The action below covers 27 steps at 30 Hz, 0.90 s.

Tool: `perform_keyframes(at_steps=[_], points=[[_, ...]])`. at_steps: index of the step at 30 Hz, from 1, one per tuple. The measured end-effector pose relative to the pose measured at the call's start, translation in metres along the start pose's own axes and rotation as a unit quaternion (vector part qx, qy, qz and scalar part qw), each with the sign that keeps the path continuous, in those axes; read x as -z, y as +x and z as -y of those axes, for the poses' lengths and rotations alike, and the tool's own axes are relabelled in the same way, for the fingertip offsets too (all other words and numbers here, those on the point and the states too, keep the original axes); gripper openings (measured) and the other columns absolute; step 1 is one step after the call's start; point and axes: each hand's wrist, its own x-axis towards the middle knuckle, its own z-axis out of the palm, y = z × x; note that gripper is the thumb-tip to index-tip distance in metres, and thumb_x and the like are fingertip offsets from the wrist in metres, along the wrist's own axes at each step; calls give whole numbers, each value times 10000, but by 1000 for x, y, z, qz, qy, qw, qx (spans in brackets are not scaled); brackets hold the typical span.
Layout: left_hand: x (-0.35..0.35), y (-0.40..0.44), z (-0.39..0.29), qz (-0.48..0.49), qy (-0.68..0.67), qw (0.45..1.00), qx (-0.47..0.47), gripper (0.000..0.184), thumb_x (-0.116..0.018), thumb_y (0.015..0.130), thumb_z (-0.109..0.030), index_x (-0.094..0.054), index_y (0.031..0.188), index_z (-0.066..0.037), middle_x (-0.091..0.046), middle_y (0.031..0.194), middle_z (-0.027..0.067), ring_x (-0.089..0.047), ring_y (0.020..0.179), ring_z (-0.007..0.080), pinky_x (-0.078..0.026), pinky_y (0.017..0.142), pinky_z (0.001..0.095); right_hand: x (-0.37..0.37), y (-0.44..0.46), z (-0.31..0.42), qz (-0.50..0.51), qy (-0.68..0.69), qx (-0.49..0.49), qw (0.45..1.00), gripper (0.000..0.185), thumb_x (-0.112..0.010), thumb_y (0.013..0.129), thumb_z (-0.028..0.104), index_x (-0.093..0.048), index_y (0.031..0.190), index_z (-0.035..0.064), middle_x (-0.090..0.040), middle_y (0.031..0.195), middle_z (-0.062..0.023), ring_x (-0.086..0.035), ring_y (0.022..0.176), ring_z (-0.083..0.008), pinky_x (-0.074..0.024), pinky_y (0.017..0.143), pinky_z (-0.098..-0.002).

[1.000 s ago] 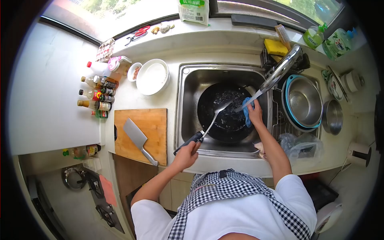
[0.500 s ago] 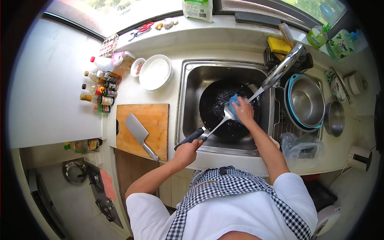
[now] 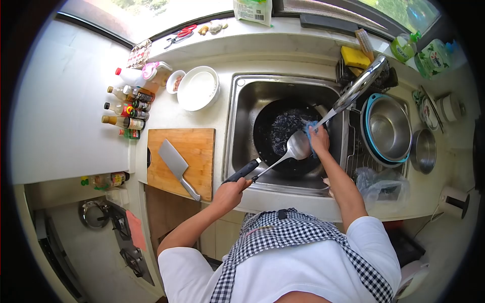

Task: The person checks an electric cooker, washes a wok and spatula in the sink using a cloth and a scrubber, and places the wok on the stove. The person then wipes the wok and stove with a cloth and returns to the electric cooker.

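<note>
My left hand [image 3: 230, 195] is closed around the dark handle end of a metal wok spatula [image 3: 298, 146]. The spatula's broad head hangs over a black wok [image 3: 264, 132] in the sink. The wok's black handle [image 3: 241, 170] points toward my left hand, just above it. My right hand [image 3: 319, 139] grips a bunched blue cloth [image 3: 310, 132] beside the spatula head, at the wok's right side. Foamy water [image 3: 288, 123] lies in the wok. Above my right hand slants the chrome faucet [image 3: 356, 91].
Left of the sink [image 3: 230, 126], a cleaver [image 3: 174, 159] rests on a wooden cutting board [image 3: 202, 146]. Behind it are a white bowl [image 3: 198, 88] and several bottles [image 3: 124, 122]. Nested basins [image 3: 386, 121], a plastic bag [image 3: 381, 187] and a yellow sponge [image 3: 355, 57] are on the right.
My right hand with the cloth has shifted right, off the spatula head toward the wok's right side. The spatula head has turned, showing more of its broad face.
</note>
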Motion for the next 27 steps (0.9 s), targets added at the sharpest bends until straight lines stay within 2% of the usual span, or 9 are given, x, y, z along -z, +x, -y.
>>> perform_keyframes(at_steps=[4,6,9,12,15,16,19,24,27], points=[[12,-10,3,-40,-24,998,37,234,-529,905,-260,-491,795,-57,-548,613,205,-549,602,413,-395,505,489,0,1,-22,51,230,-77,969,401,-557,876,303,-537,1140,3,-625,1016,-138,-593,959,-260,-451,831,-354],[15,-16,8,-54,-47,995,64,241,-532,905,-270,-493,792,-62,-547,609,204,-547,589,413,-390,494,491,18,-7,-15,136,434,-147,878,364,-543,914,276,-534,1148,-3,-615,993,-38,-566,925,-131,-435,853,-291],[13,-21,15,-60,-14,995,75,232,-539,901,-264,-496,792,-64,-550,608,199,-549,584,408,-392,493,487,39,-19,13,206,578,-130,779,393,-520,932,289,-481,1223,28,-584,1083,-52,-568,972,-140,-440,877,-292],[9,-19,9,-46,4,995,87,212,-541,895,-246,-498,790,-67,-556,615,194,-554,593,401,-394,496,482,41,-28,35,225,578,-111,776,453,-555,915,300,-443,1258,25,-566,1127,-59,-554,1003,-140,-412,921,-282],[14,-17,-1,-37,-12,998,54,198,-533,892,-237,-500,789,-72,-558,615,190,-561,607,396,-399,507,481,36,-40,54,217,426,-44,877,449,-606,881,286,-482,1228,29,-574,1093,-52,-529,1019,-135,-404,912,-274],[14,-15,-4,-40,-1,998,44,193,-528,891,-232,-495,785,-74,-557,617,189,-564,617,395,-402,518,486,14,-38,41,150,351,-6,924,490,-673,832,245,-475,1222,23,-571,1085,-71,-529,1011,-138,-411,889,-269],[7,-16,-6,-37,-26,998,42,185,-520,892,-210,-486,780,-67,-561,634,188,-562,626,399,-405,528,488,19,-41,61,185,408,7,894,463,-697,805,183,-483,1179,14,-572,1067,-74,-536,986,-134,-412,877,-270],[-13,-31,-3,-47,-100,992,66,167,-532,875,-170,-479,776,-46,-551,643,210,-553,626,406,-397,534,477,-13,-25,55,121,422,-60,896,218,-687,810,159,-586,957,32,-615,867,-31,-576,767,-117,-464,726,-282],[-21,-45,3,-46,-141,987,66,139,-556,838,-121,-472,772,-31,-529,629,215,-538,596,399,-390,526,450,-38,-19,51,139,457,-167,862,204,-696,802,168,-598,926,38,-615,863,-36,-570,768,-119,-464,714,-287]])
